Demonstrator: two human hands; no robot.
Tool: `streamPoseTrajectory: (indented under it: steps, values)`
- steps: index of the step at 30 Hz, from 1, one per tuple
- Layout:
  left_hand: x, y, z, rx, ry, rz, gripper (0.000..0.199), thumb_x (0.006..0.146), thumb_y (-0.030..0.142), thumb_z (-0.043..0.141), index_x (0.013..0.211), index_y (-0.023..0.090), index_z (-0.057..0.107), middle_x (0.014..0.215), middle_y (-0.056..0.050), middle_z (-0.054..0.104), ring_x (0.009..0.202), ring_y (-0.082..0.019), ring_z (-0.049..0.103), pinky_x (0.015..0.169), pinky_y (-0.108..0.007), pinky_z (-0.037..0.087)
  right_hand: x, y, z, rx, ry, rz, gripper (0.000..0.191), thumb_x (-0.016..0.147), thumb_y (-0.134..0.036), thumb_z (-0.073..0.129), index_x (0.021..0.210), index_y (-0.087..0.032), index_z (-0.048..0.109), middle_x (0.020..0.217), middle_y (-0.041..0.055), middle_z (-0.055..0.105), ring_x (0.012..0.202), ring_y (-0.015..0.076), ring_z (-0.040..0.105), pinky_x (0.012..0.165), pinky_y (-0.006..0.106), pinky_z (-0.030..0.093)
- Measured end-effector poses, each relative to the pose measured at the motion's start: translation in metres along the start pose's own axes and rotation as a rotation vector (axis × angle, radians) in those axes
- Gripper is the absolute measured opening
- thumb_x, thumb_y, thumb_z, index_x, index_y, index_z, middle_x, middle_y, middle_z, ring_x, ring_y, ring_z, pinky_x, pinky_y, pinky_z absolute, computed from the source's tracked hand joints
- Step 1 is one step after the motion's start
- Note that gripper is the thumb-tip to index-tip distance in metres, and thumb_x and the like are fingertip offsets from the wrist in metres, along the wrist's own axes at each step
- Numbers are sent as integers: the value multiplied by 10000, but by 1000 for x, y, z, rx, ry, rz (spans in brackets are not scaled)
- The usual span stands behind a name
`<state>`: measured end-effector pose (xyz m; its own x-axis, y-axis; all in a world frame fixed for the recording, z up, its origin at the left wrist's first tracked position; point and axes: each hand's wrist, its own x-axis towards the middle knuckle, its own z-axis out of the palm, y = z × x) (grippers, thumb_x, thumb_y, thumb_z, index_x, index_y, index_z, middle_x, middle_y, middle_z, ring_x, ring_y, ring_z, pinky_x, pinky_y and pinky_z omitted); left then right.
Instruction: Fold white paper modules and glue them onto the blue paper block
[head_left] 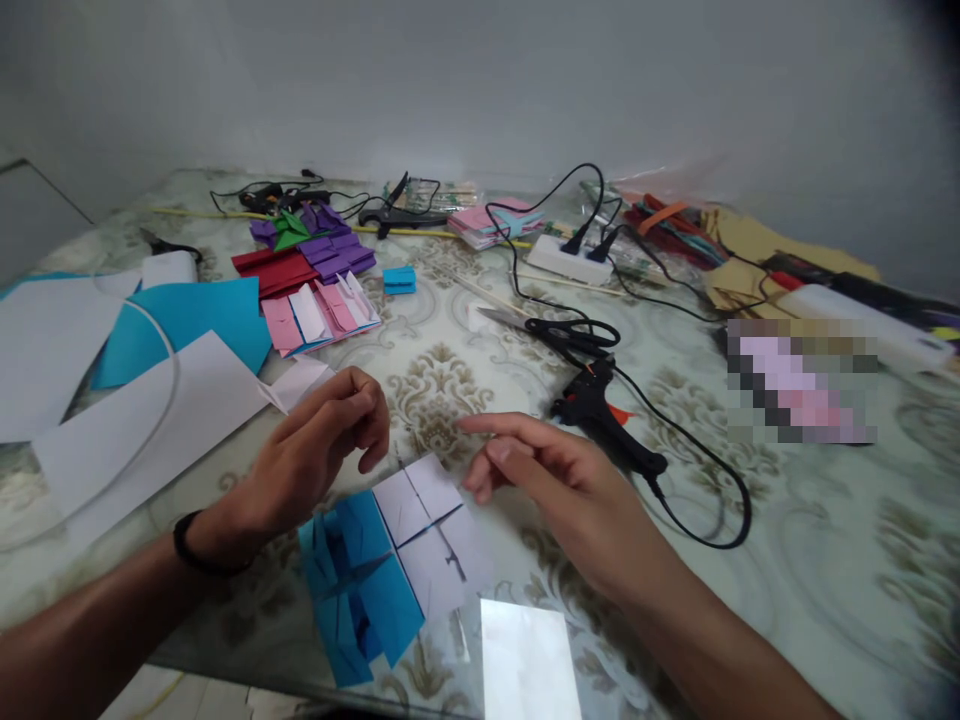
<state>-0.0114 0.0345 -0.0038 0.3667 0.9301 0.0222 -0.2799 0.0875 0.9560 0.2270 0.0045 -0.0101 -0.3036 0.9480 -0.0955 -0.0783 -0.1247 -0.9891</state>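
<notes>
My left hand (319,440) hovers above the table, just beyond the blue folded paper (364,585), its fingers curled loosely and apart with nothing between them. My right hand (551,480) is held to the right of the white folded paper (427,530), index finger stretched out to the left, the other fingers bent and empty. The blue and white folded papers lie side by side near the front edge. A small white sheet (529,660) lies below my right hand.
Black scissors (574,332) and a black glue gun (607,415) with its cable lie to the right. Behind stands a white power strip (570,260). Blue sheets (195,320) and white sheets (161,430) spread on the left, near pink folded pieces (322,315).
</notes>
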Motion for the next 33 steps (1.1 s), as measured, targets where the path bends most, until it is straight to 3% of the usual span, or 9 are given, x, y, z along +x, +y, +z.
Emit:
streamPoseTrajectory:
  steps: [4,9,13,16,21,23,27,30,33]
  values:
    - [4,0,-6,142,29,-19,376,1077,300,451,715,198,468,636,29,436,557,-122,433,532,-278,367,-2,-5,1,-195,41,-47,213,1025,-305,580,1160,-211,716,804,12,763,736,158,706,725,292,570]
    - [10,3,-17,430,125,41,443,1056,369,527,651,194,497,565,25,504,526,-114,432,532,-276,356,-5,-1,9,-518,1,-148,227,1044,-277,523,1173,-242,707,967,52,788,932,220,729,824,374,582]
    - [19,2,-25,533,241,91,150,910,294,719,846,180,646,639,20,650,615,-134,608,612,-259,448,-4,5,11,-718,1,-368,253,1036,-207,502,1144,-257,725,1341,95,696,1296,288,596,1091,528,491]
    - [22,-1,-29,552,274,121,177,831,234,766,973,170,681,778,-13,732,769,-183,731,703,-279,538,-6,10,13,-797,-26,-378,235,1032,-219,536,1192,-261,703,1396,104,649,1330,298,557,1121,560,475]
    - [14,-2,-22,625,77,48,157,994,288,600,977,158,686,590,24,648,496,-120,606,504,-226,477,-10,22,27,-925,-51,-312,416,945,-325,696,1343,-239,608,1424,154,528,1353,350,484,1132,598,468]
    - [9,0,-17,683,4,97,179,1020,223,516,1050,157,680,704,-4,691,585,-127,641,568,-235,518,-10,27,31,-958,-54,-278,524,905,-312,728,1396,-239,561,1433,162,492,1331,365,485,1123,619,469]
    - [2,0,-10,918,-174,253,182,957,112,562,1084,168,679,1024,-66,727,885,-173,699,814,-300,558,-8,32,33,-955,-39,-251,554,895,-252,707,1414,-269,514,1347,138,536,1254,352,550,1087,604,504]
    - [0,-1,-9,1013,-329,265,207,936,146,630,1134,190,674,1120,-78,699,1050,-222,680,958,-365,540,-6,31,30,-914,-25,-238,489,914,-208,651,1381,-269,521,1294,121,553,1225,324,597,1063,552,541]
    - [-3,-1,-8,1051,-370,236,240,897,233,735,1120,205,653,1169,-82,652,1100,-249,651,978,-391,542,-5,27,25,-884,-21,-223,436,926,-178,598,1350,-264,539,1296,120,549,1200,305,628,1027,518,573]
